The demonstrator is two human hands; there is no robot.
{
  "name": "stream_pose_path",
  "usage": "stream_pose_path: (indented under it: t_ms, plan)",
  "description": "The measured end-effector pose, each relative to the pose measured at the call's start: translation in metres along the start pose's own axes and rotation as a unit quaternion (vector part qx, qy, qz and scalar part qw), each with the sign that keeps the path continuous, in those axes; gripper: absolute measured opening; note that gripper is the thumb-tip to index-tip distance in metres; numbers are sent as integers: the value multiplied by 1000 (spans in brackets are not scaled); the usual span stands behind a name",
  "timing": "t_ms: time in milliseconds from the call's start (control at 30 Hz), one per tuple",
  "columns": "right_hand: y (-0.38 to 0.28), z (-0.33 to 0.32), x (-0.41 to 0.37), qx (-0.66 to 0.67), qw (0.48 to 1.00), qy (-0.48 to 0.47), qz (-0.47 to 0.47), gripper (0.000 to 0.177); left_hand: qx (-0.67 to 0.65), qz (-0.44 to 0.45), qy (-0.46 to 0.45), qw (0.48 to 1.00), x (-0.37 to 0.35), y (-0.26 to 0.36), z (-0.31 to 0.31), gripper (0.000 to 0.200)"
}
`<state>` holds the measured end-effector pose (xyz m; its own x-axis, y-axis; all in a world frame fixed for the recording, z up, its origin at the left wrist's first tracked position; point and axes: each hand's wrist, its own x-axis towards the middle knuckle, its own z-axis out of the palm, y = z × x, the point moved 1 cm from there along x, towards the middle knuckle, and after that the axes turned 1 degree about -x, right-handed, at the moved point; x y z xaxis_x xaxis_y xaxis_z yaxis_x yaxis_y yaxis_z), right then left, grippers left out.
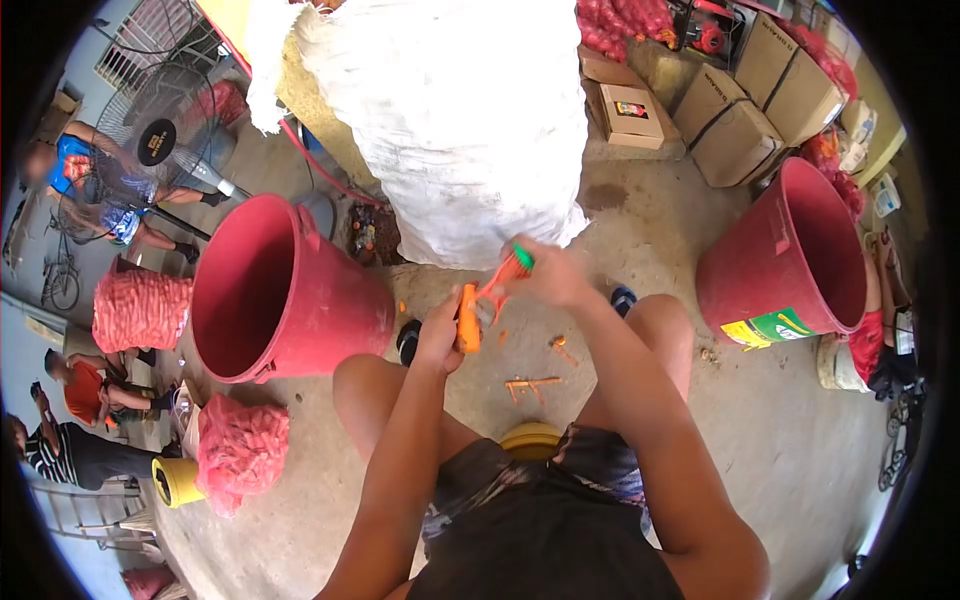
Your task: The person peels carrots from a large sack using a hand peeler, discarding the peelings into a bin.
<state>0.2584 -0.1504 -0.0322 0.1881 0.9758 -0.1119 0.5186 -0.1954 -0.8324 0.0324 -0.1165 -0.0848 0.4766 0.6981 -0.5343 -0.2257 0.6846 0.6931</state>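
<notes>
My left hand point(438, 335) is closed around an orange carrot point(468, 322), which points up and away from me. In my right hand point(548, 275) is a peeler point(510, 272) with orange and green parts. Its working end is blurred and lies close against the carrot's right side. Both hands are in front of my knees, above the concrete floor. Orange peelings point(532, 384) lie on the floor below them. Just beyond my hands stands a large white woven sack point(460, 130); its contents are hidden.
A red bin point(340, 300) stands on the left and another red bin point(720, 270) on the right. Pink mesh bags point(242, 445) sit at the left, near a standing fan point(155, 140). Cardboard boxes point(725, 130) are at back right. Several people are seated or standing at far left.
</notes>
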Motion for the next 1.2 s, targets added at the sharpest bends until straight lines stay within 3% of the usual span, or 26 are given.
stream_pose_path:
  t_ms: [67, 200, 267, 400, 467, 533, 600, 667, 700, 767, 833, 900, 967, 1100, 1167, 1200]
  plan:
    - [-2, 17, -10, 4, 989, -71, -132, 53, -39, 3, -9, 999, 2, -2, -1, 34]
    - [25, 9, 15, 6, 993, 5, -118, 54, 13, -11, -19, 1000, 5, -9, -11, 34]
    - [30, -5, 24, 30, 999, 41, -8, 57, 33, -14, -15, 999, 3, -7, -10, 34]
    - [1, 6, -3, -30, 999, -16, -16, 50, -16, -11, 11, 1000, -1, -1, 1, 32]
    - [9, 27, -9, 37, 981, -57, -182, 52, -39, -2, 3, 999, 1, -3, -3, 31]
    - [13, 18, 4, 10, 992, -26, -125, 54, -25, -24, -54, 998, 5, -9, -12, 33]
    - [21, 4, 16, -18, 997, 10, -69, 55, -4, -19, -42, 999, -1, -7, -9, 33]
    - [31, -7, 27, 35, 999, 25, 7, 51, 16, -8, -32, 999, -1, -3, -4, 34]
    - [26, -3, 21, 35, 999, 26, 6, 51, -3, -16, -4, 1000, 0, -4, -6, 35]
    - [9, 12, 1, 17, 991, -47, -123, 50, -23, -22, 23, 999, 2, -4, -3, 37]
    - [10, 22, -2, 3, 990, -53, -133, 51, -42, -31, -28, 998, 3, -6, -1, 38]
    - [13, 25, -2, -7, 989, -63, -138, 52, -31, -37, -14, 999, 9, -11, -12, 38]
    - [11, 9, 10, 14, 997, -52, -57, 52, -16, -39, -5, 999, 12, -8, -12, 39]
    - [5, 14, 4, 8, 998, -38, -44, 51, 29, -4, 18, 999, 14, -2, -8, 37]
    - [16, 23, 11, 48, 990, -25, -127, 47, 51, -8, 35, 998, 23, -9, -15, 39]
    - [19, 23, 11, 49, 991, -25, -126, 47, 38, -13, 20, 999, 23, -11, -15, 40]
